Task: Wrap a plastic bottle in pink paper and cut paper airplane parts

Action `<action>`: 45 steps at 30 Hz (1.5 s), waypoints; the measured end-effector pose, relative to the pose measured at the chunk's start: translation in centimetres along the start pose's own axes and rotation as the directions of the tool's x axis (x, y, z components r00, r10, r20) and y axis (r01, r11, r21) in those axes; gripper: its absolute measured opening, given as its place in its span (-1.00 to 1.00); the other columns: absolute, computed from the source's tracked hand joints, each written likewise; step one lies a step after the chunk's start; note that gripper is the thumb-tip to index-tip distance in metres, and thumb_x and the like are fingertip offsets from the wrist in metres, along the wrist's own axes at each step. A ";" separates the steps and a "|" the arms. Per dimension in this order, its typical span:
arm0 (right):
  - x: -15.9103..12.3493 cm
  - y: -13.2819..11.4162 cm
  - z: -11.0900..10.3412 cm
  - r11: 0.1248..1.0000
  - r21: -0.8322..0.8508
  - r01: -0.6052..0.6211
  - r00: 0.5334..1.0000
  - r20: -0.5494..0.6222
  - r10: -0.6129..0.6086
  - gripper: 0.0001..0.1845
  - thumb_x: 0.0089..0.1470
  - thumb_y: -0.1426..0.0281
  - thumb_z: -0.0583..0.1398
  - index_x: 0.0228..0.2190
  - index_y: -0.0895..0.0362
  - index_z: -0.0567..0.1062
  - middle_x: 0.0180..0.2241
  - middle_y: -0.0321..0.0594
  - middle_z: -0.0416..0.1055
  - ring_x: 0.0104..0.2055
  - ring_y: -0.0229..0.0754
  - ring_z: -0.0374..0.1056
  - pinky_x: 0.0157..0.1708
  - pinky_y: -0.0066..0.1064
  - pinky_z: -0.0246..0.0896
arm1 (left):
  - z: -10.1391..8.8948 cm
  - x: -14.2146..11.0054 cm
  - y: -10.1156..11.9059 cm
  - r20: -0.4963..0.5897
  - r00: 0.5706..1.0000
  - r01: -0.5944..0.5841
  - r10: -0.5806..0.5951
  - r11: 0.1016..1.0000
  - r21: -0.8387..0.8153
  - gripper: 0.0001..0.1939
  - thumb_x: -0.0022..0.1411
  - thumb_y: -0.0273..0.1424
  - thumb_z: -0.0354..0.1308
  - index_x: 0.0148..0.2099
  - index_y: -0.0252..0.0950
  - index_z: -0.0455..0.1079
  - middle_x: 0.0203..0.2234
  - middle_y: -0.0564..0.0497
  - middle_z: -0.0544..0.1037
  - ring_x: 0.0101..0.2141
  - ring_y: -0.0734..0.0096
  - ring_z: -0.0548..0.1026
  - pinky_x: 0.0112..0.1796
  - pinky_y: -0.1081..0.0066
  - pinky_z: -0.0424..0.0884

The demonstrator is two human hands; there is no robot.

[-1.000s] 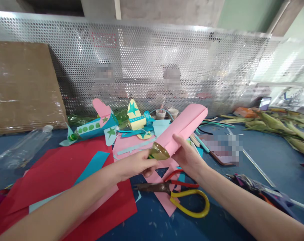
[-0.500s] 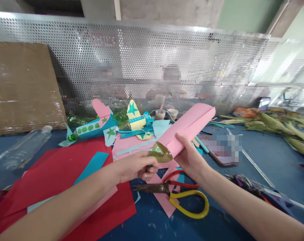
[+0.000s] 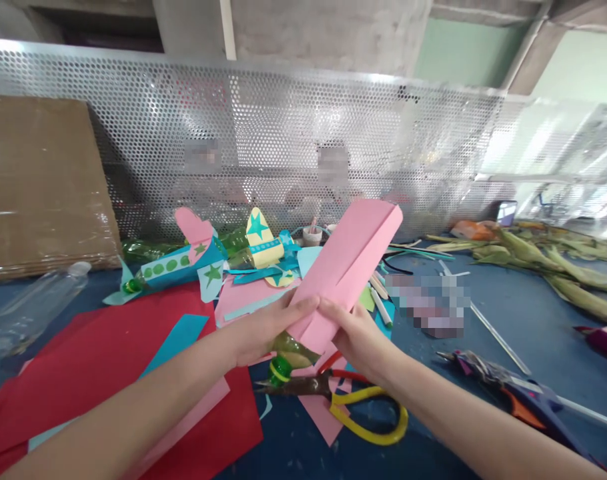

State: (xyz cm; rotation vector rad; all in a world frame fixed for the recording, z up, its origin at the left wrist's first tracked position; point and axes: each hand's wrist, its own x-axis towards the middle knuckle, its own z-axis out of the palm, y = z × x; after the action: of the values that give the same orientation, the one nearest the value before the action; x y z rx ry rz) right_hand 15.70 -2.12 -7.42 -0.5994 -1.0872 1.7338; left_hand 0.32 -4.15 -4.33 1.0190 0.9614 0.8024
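Note:
Both my hands hold a green plastic bottle (image 3: 289,352) wrapped in pink paper (image 3: 351,265), tilted with the green cap (image 3: 279,371) pointing down toward me. My left hand (image 3: 263,330) curls round the lower end of the pink wrap, thumb on top. From the right side, my right hand (image 3: 356,335) grips the same wrap. Only the bottle's neck and cap stick out of the paper. Scissors with red and yellow handles (image 3: 353,403) lie on the blue table right under my hands.
Red paper sheets (image 3: 108,360) lie at left, with two bottle planes (image 3: 193,260) behind them. An empty clear bottle (image 3: 31,308) and cardboard (image 3: 38,187) are far left. A perforated metal screen (image 3: 293,133) closes the back. Corn husks (image 3: 548,257) and a glue gun (image 3: 513,387) are at right.
The wrapped bottle has tipped up, its cap now pointing down. My left hand moved from the bottle neck up onto the pink paper. The view shifted slightly.

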 end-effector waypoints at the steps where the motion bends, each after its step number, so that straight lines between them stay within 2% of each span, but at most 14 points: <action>1: 0.1 0.0 -0.1 0.999 -0.039 -0.002 1.000 0.008 0.002 -0.46 -0.20 0.10 0.43 -0.21 0.13 0.54 -0.28 -0.15 0.58 -0.21 0.01 0.50 -0.15 -0.16 0.43 | 0.1 0.0 0.0 0.003 1.000 0.018 -0.018 1.000 -0.012 -0.05 -0.12 0.09 0.40 0.23 -0.23 0.22 -0.20 -0.12 0.57 -0.33 0.27 0.55 -0.39 0.37 0.49; 6: 0.8 -1.3 -1.8 0.969 -0.245 0.015 1.000 0.023 -0.009 -0.49 -0.22 0.10 0.45 -0.25 0.11 0.56 -0.24 -0.17 0.59 -0.12 0.02 0.47 -0.04 -0.13 0.36 | -0.6 0.1 0.0 -0.019 0.994 0.108 -0.109 0.992 -0.063 -0.23 -0.12 0.02 0.44 0.06 -0.30 0.40 -0.38 -0.03 0.59 -0.44 0.33 0.56 -0.38 0.38 0.50; 12: 0.3 -6.5 -3.1 0.935 -0.344 0.081 0.995 0.083 -0.056 -0.48 -0.13 0.12 0.42 -0.12 0.04 0.55 -0.07 -0.16 0.54 -0.01 0.02 0.44 -0.01 -0.15 0.36 | -3.1 0.2 0.6 -0.150 0.982 0.103 -0.115 0.991 -0.091 -0.34 -0.08 -0.08 0.45 0.01 -0.27 0.40 -0.38 -0.01 0.60 -0.43 0.31 0.57 -0.25 0.28 0.50; 17: -0.3 -7.0 -3.0 0.925 -0.355 0.134 0.991 0.058 -0.122 -0.28 -0.02 0.24 0.36 0.15 -0.04 0.30 -0.11 -0.17 0.51 -0.13 -0.07 0.48 -0.07 -0.16 0.43 | -3.9 0.1 1.2 -0.214 0.971 0.084 -0.105 0.991 -0.105 -0.44 -0.13 -0.13 0.49 -0.13 -0.27 0.45 -0.42 0.05 0.58 -0.52 0.41 0.52 -0.31 0.30 0.51; 19: -0.3 -5.9 -2.9 0.866 -0.447 0.223 0.969 0.009 -0.245 -0.13 -0.01 0.31 0.33 0.26 -0.08 0.09 -0.02 -0.14 0.43 -0.11 -0.07 0.45 -0.11 -0.16 0.44 | -3.8 0.1 1.2 -0.187 0.976 0.091 -0.111 0.989 -0.115 -0.44 -0.21 -0.10 0.51 -0.20 -0.29 0.47 -0.44 0.04 0.59 -0.51 0.39 0.53 -0.34 0.33 0.52; 22: -0.8 -4.8 -2.8 0.560 -0.707 0.431 0.859 0.133 -0.494 -0.01 -0.04 0.44 0.30 0.29 -0.19 -0.04 0.17 -0.11 0.19 0.08 0.01 0.29 -0.06 -0.12 0.40 | -3.6 0.0 1.4 -0.157 0.977 0.121 -0.141 0.984 -0.131 -0.40 -0.31 -0.07 0.53 -0.27 -0.31 0.47 -0.50 0.03 0.59 -0.48 0.34 0.55 -0.37 0.35 0.52; 27: -2.7 -5.8 -3.0 0.111 -0.804 0.584 0.759 0.491 -0.427 -0.27 0.08 0.19 0.28 0.23 -0.18 0.17 0.25 -0.09 0.03 0.28 0.15 0.04 0.11 -0.02 0.26 | -4.1 -0.5 1.8 -0.130 0.970 0.184 -0.206 0.970 -0.160 -0.37 -0.36 -0.09 0.55 -0.26 -0.33 0.47 -0.51 -0.02 0.59 -0.49 0.29 0.55 -0.40 0.31 0.53; 29: -3.1 -6.3 -3.5 -0.221 -0.780 0.585 0.664 0.617 -0.421 -0.30 0.03 0.14 0.33 0.17 -0.12 0.28 0.26 -0.05 0.00 0.32 0.20 -0.04 0.21 0.07 0.10 | -4.4 -0.6 1.9 -0.122 0.968 0.197 -0.218 0.966 -0.167 -0.38 -0.34 -0.11 0.55 -0.25 -0.34 0.48 -0.50 -0.03 0.60 -0.48 0.28 0.55 -0.40 0.31 0.52; 31: -3.1 -6.8 -3.8 -0.521 -0.664 0.537 0.539 0.745 -0.394 -0.44 0.08 0.30 0.33 0.11 -0.11 0.37 0.25 -0.10 0.08 0.36 0.09 -0.12 0.32 0.05 -0.15 | -4.6 -0.7 1.9 -0.106 0.970 0.201 -0.220 0.965 -0.167 -0.40 -0.31 -0.12 0.54 -0.25 -0.34 0.48 -0.49 -0.04 0.60 -0.46 0.28 0.56 -0.39 0.32 0.51; 33: -3.0 -7.1 -3.8 -0.659 -0.517 0.546 0.425 0.849 -0.314 -0.67 0.19 0.49 0.22 -0.02 -0.03 0.46 0.19 -0.16 0.27 0.37 -0.08 -0.10 0.37 -0.04 -0.30 | -4.6 -0.6 1.8 -0.082 0.970 0.212 -0.227 0.964 -0.161 -0.43 -0.28 -0.14 0.54 -0.23 -0.32 0.49 -0.46 -0.02 0.62 -0.44 0.29 0.57 -0.36 0.32 0.51; 35: -2.9 -7.5 -3.3 -0.662 -0.388 0.641 0.350 0.916 -0.197 -0.80 0.27 0.54 0.12 -0.19 0.07 0.52 0.11 -0.20 0.42 0.32 -0.16 0.06 0.38 -0.13 -0.29 | -4.5 -0.5 1.7 -0.056 0.968 0.234 -0.244 0.962 -0.143 -0.44 -0.26 -0.14 0.53 -0.21 -0.30 0.51 -0.42 -0.01 0.63 -0.42 0.31 0.57 -0.34 0.33 0.50; 37: -2.7 -7.8 -2.6 -0.614 -0.308 0.726 0.315 0.944 -0.102 -0.73 0.33 0.51 0.03 -0.27 0.14 0.52 0.07 -0.20 0.48 0.23 -0.17 0.23 0.38 -0.18 -0.23 | -4.3 -0.5 1.6 -0.033 0.965 0.254 -0.259 0.960 -0.116 -0.46 -0.23 -0.15 0.52 -0.20 -0.30 0.52 -0.40 -0.01 0.64 -0.41 0.33 0.57 -0.32 0.36 0.49; 41: -2.2 -8.0 -1.5 -0.533 -0.312 0.787 0.335 0.941 -0.056 -0.66 0.36 0.52 -0.05 -0.25 0.21 0.51 -0.08 -0.16 0.57 0.05 -0.16 0.41 0.32 -0.19 -0.03 | -3.7 -0.8 1.5 -0.021 0.964 0.264 -0.266 0.962 -0.070 -0.56 -0.18 -0.14 0.48 -0.27 -0.29 0.53 -0.43 0.03 0.62 -0.43 0.35 0.55 -0.39 0.42 0.47; 45: -1.3 -7.8 -1.3 -0.485 -0.325 0.812 0.363 0.932 -0.015 -0.62 0.36 0.54 -0.09 -0.24 0.23 0.51 -0.24 -0.15 0.59 -0.11 -0.14 0.47 0.24 -0.16 0.12 | -3.7 -0.8 1.4 -0.037 0.970 0.245 -0.242 0.965 0.099 -0.47 -0.21 -0.02 0.45 -0.29 -0.30 0.52 -0.42 -0.03 0.61 -0.42 0.29 0.54 -0.36 0.37 0.47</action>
State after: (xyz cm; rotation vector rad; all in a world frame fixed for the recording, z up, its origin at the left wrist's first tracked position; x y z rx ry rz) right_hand 20.91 -1.76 -1.38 -0.0779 -2.5817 -0.4988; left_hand -3.56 -3.26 -3.60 0.9577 1.1340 0.5664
